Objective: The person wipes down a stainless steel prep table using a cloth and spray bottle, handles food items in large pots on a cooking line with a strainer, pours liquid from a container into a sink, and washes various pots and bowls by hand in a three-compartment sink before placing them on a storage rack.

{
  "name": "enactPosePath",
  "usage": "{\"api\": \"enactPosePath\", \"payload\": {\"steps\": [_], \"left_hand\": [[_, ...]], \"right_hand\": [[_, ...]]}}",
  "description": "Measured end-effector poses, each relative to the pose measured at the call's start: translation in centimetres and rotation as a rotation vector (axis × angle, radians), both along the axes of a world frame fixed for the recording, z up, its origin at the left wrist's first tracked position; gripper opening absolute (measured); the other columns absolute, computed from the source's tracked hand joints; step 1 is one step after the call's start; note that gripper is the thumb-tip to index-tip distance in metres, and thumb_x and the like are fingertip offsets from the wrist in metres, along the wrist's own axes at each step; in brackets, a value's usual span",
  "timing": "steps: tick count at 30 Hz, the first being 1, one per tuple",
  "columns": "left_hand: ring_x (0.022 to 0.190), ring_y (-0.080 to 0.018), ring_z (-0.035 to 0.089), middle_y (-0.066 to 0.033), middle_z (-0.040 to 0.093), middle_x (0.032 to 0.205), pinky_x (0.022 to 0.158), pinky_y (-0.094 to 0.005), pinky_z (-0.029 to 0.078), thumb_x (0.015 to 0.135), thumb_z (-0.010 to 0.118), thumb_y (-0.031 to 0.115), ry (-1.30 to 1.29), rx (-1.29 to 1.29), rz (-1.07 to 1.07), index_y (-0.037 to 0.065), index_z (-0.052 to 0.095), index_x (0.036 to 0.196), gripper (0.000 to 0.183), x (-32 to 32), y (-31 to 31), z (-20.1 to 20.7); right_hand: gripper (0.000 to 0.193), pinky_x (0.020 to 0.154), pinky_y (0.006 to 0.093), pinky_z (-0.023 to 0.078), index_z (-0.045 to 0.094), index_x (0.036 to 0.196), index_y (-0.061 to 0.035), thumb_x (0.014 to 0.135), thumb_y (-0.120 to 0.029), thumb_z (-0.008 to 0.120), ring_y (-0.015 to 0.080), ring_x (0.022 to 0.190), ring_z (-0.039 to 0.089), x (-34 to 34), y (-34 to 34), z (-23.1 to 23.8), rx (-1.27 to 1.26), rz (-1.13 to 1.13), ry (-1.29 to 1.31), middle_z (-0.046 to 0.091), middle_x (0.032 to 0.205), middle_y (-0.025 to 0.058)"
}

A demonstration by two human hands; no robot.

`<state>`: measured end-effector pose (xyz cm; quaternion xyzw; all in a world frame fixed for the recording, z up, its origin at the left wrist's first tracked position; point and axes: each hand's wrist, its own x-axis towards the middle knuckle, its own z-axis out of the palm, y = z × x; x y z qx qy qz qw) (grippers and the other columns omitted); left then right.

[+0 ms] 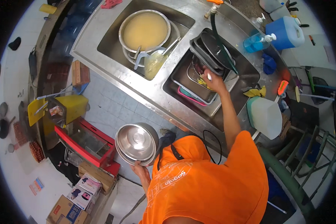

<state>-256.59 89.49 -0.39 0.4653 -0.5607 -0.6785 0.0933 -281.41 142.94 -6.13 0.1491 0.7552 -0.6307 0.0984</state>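
My left hand [141, 172] grips the rim of a stack of shiny steel mixing bowls [136, 141], held out over the floor in front of the sink counter. My right hand [213, 81] reaches into the right sink [250, 76], its fingers closed around something with a white end that I cannot make out. Below those fingers lie a rectangular metal tray [183, 76] and a wire-rimmed basket with yellow bits. Dark pans [209, 48] are stacked behind the hand. A pink-edged container [192, 98] shows under the tray.
The left sink holds a large pot of cloudy yellowish liquid [145, 31] and a clear plastic jug [155, 61]. A black hose [217, 31] hangs into the right sink. Blue soap bottle [255, 44], blue jug [285, 33] and white jug [267, 115] line the counter's right.
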Motion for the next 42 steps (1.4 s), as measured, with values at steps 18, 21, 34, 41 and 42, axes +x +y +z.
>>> {"api": "enactPosePath", "payload": {"steps": [18, 21, 34, 41, 42], "left_hand": [[0.06, -0.0186, 0.057, -0.0085, 0.057, 0.093, 0.036, -0.0267, 0.042, 0.068, 0.046, -0.002, -0.041, 0.004, -0.195, 0.009, 0.043, 0.121, 0.054, -4.0, 3.5, 2.3], [0.061, -0.0191, 0.058, -0.0085, 0.057, 0.094, 0.035, -0.0261, 0.042, 0.068, 0.046, -0.002, -0.034, 0.051, -0.207, 0.01, 0.041, 0.126, 0.06, -4.2, 2.7, 1.6], [0.061, -0.0207, 0.062, -0.0115, 0.058, 0.1, 0.029, -0.027, 0.049, 0.07, 0.045, -0.006, -0.087, 0.004, -0.123, 0.005, 0.041, 0.128, 0.059, -4.5, 4.4, 2.8], [0.06, -0.0216, 0.062, -0.0119, 0.058, 0.101, 0.028, -0.0283, 0.048, 0.07, 0.044, -0.006, -0.032, 0.011, -0.102, 0.006, 0.04, 0.13, 0.061, -4.3, 4.8, 3.6], [0.064, -0.0228, 0.063, -0.0125, 0.058, 0.103, 0.031, -0.029, 0.05, 0.069, 0.044, -0.006, -0.033, 0.025, -0.133, 0.005, 0.041, 0.13, 0.062, -4.1, 4.3, 3.3]], "right_hand": [[0.022, 0.047, 0.0265, 0.041, 0.054, 0.112, -0.0058, 0.094, -0.019, 0.051, 0.0111, 0.05, 0.047, 15.1, 0.4, -2.5, -0.601, -0.932, -0.197, 0.052, 0.067, 0.0015], [0.022, 0.044, 0.0255, 0.039, 0.054, 0.106, -0.0024, 0.094, -0.021, 0.052, 0.0094, 0.051, 0.047, 13.0, 2.2, -3.9, -0.325, -0.908, -0.076, 0.052, 0.067, 0.0029], [0.009, 0.043, 0.0241, 0.037, 0.055, 0.082, -0.0025, 0.075, -0.003, 0.05, 0.01, 0.049, 0.044, 5.0, 9.8, -6.5, -0.393, -1.279, 0.367, 0.052, 0.067, 0.0047], [0.059, 0.072, 0.0248, 0.041, 0.056, 0.11, -0.0021, 0.071, -0.039, 0.081, 0.0111, 0.084, 0.053, -9.3, 8.1, 12.7, -0.165, -1.03, 0.49, 0.057, 0.097, 0.0041], [0.072, 0.078, 0.0276, 0.042, 0.051, 0.115, 0.0019, 0.067, -0.042, 0.083, 0.0146, 0.089, 0.055, -12.5, 7.7, 13.8, -0.126, -1.103, 0.557, 0.057, 0.103, 0.0086]]}}
